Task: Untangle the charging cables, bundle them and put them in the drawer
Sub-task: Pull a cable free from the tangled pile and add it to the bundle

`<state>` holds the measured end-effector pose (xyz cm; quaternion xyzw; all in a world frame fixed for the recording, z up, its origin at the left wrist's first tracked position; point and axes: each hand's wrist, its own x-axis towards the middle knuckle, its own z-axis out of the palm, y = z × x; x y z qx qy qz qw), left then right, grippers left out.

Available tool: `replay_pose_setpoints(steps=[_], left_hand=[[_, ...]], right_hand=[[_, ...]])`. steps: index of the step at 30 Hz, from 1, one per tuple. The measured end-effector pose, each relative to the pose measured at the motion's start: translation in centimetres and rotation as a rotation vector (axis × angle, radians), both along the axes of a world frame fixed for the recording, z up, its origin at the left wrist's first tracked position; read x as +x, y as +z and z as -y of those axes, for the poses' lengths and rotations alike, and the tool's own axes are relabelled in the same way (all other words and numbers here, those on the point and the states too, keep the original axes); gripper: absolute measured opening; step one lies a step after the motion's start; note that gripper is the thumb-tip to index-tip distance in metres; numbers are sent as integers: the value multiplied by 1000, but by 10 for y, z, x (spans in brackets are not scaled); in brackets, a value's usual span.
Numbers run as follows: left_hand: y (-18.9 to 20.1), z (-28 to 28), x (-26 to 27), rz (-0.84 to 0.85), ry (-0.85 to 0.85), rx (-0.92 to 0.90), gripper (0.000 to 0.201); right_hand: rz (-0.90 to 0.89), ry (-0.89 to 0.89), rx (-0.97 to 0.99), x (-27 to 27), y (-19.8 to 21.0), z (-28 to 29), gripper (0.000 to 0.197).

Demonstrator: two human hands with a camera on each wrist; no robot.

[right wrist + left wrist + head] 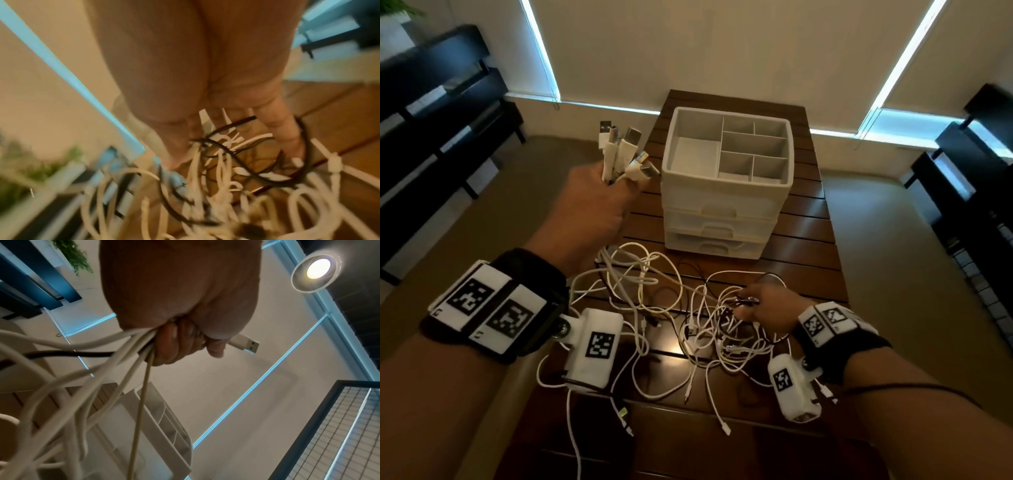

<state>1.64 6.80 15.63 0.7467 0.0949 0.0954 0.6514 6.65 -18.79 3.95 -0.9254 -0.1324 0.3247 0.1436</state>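
Note:
My left hand (599, 192) is raised to the left of the white drawer unit (726, 202) and grips a bunch of white cables by their USB plugs (621, 150), which stick up out of the fist. The left wrist view shows the left hand (191, 340) with fingers curled round several white cords and one black cord (123, 356), and a USB plug (246, 344) poking out. The cords trail down into a tangle of cables (664, 308) on the table. My right hand (760, 308) is low in that tangle, pinching dark and white strands (226, 170). All three drawers look closed.
The drawer unit's top is an open divided tray (787, 137). It stands on a dark slatted wooden table (808, 219). Loose cable ends (724, 425) lie near the front edge. Black shelving (431, 102) flanks the left side, more dark furniture (979, 171) the right.

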Motion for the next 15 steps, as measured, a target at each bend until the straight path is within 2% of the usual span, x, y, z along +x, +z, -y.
replay_pose_setpoints(steps=[1, 2, 4, 5, 6, 8, 9, 10, 12, 15], left_hand=[[-1, 1, 0, 0, -10, -9, 39], [-3, 4, -1, -2, -16, -22, 39], [-5, 10, -2, -6, -41, -67, 37], [-6, 15, -3, -3, -62, -97, 35], [-7, 19, -4, -2, -82, -125, 34], [-5, 26, -4, -6, -103, -161, 33], [-4, 27, -4, -8, -106, -165, 34], [-1, 26, -3, -4, -104, -157, 35], [6, 19, -2, 11, -79, -119, 38], [10, -7, -2, 10, -14, -24, 43]], right_hand=[[-9, -43, 56, 2, 5, 1, 33], [57, -77, 88, 3, 10, 1, 35], [324, -41, 60, 3, 19, -5, 35], [397, 9, 88, -1, 22, -11, 37], [374, 72, 152, -5, 24, -18, 42], [119, 187, 270, -16, 21, -33, 45], [9, 251, 275, -22, 16, -38, 37], [-25, 313, 239, -24, 9, -38, 24], [44, 303, 203, -22, -4, -31, 9], [160, 114, 208, -10, -14, -9, 10]])
